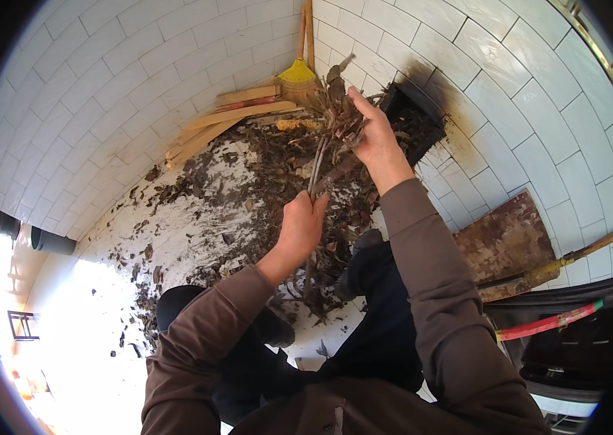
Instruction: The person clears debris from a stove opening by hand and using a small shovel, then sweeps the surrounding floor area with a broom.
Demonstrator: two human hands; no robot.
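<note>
My left hand (302,225) is closed around the lower ends of thin greyish stems (317,166), probably dry twigs. Up and to the right, my right hand (377,133) grips the same bundle of dry leaves and twigs (336,117), its thumb pointing up and its fingers partly hidden. Beneath both hands, a heap of dry brown leaves and twigs (279,179) covers the floor between my feet and the corner. Just beyond my right hand, a black square stove opening (426,122) in the tiled wall has leaf litter in its mouth.
A yellow-topped broom (298,73) leans in the corner, beside wooden boards (208,128). A corn cob (296,125) lies on the litter. Soot (431,81) marks the wall. At right are a worn board (507,239), a wooden-handled tool (600,242) and a red-wrapped stick (551,322).
</note>
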